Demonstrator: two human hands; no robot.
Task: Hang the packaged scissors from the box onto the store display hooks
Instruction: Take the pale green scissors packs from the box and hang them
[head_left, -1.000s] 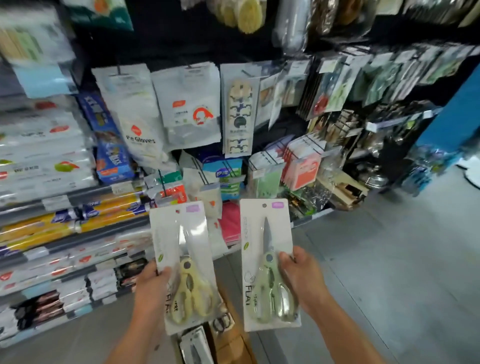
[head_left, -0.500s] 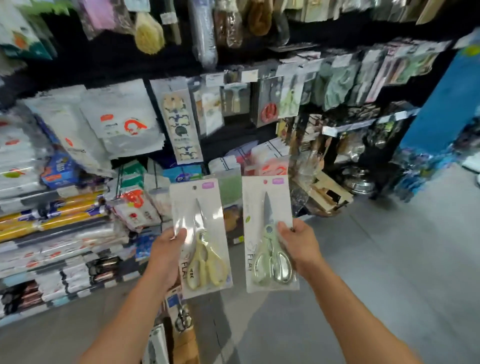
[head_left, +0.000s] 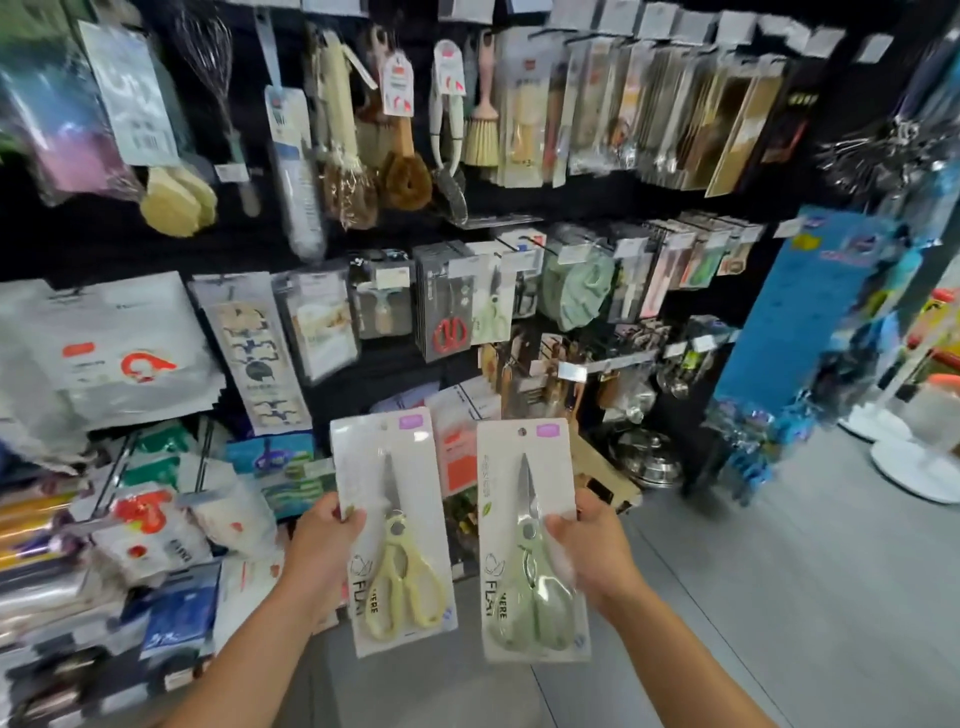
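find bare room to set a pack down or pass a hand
Grey floor is bare between the right hand and white stand bases. Dark panel is free under yellow sponges. It is crowded around the red scissors and left shelf stock.

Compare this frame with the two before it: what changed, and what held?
The view tilted up along the display: the hanging brushes came into frame and the box dropped out below. Nothing taken or released: the left hand still holds the yellow scissors pack, the right hand the green scissors pack, both upright.
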